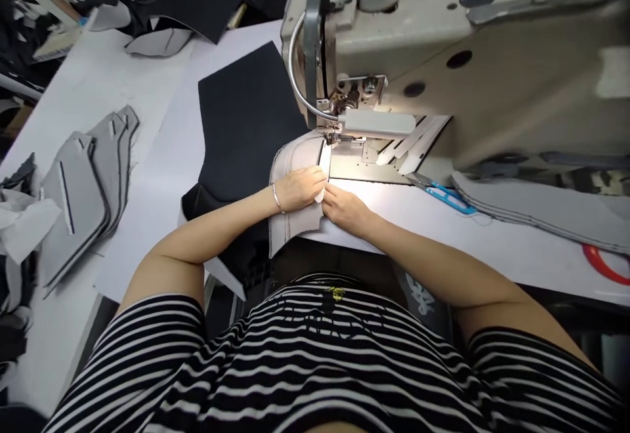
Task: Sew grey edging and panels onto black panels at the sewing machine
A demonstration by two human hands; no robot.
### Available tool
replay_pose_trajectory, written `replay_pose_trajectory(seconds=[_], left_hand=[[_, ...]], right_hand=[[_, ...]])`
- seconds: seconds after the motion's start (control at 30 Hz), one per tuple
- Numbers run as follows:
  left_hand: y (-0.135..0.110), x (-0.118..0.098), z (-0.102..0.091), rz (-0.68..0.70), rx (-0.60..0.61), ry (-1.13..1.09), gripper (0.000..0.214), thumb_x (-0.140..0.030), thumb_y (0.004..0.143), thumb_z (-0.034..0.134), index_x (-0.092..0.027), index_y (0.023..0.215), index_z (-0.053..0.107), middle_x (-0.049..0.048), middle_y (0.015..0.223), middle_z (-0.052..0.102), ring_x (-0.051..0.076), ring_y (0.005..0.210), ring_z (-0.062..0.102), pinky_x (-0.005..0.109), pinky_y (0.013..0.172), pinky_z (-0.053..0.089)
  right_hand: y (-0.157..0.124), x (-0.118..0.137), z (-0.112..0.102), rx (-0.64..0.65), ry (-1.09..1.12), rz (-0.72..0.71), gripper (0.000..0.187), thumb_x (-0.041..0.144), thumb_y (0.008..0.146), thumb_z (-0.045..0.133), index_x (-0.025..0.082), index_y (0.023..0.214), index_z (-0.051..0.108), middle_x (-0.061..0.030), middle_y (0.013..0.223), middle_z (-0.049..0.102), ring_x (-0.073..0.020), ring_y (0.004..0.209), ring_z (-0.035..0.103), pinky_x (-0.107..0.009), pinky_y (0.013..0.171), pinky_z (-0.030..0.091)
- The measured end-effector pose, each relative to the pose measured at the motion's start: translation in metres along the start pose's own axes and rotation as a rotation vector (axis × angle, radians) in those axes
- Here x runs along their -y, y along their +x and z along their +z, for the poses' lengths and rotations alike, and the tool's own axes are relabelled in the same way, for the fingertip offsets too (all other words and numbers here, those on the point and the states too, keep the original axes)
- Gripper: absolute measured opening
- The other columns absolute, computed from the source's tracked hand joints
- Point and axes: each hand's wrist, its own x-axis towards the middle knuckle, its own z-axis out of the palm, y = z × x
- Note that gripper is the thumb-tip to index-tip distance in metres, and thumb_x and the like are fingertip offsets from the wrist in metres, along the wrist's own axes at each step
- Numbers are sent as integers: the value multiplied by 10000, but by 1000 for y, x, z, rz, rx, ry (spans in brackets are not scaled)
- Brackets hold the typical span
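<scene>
A light grey fabric panel (295, 223) with stitched seams lies partly under the needle area of a sewing machine (339, 115). Along its right edge runs a narrow white strip (325, 154) with a dark line, leading up to the presser foot. My left hand (301, 188), with a bracelet at the wrist, rests over the panel, its closed fingers on the strip. Just below and to the right, my right hand (344, 211) has its fingers pinched at the panel's edge by the strip's lower end. The exact grip of both fingertips is partly hidden.
Black fabric (246, 118) lies left of the machine. Further left are stacked grey panels (79, 190) with strips. Blue-handled scissors (447, 198), loose white strips (413, 144), more grey panels (541, 206) and a red handle (603, 264) lie to the right.
</scene>
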Motion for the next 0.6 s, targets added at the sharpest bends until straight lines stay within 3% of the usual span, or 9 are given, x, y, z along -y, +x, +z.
replay_pose_trajectory(seconds=[0.17,0.33,0.6], left_hand=[[-16,4,9,-19,-134,-9,230,-83,872,378,-102,941,597,159,1084,620,247,1044,545,431,894,498],[-23,-5,14,-103,-283,-46,192,-93,847,437,-141,941,598,120,1068,648,231,945,569,429,835,511],[-16,-18,23,-220,-246,-115,172,-152,872,440,-150,886,612,112,1070,670,216,874,585,404,799,498]], right_hand=[[2,9,-1,-56,-40,56,413,48,942,257,24,992,666,-207,1084,617,-252,1099,541,-444,962,493],[2,15,3,-94,-18,114,395,47,938,272,-18,1043,647,-240,1104,613,-271,1105,538,-477,942,495],[3,14,9,-34,-88,89,419,11,919,273,57,912,689,-148,921,670,-216,890,586,-407,875,517]])
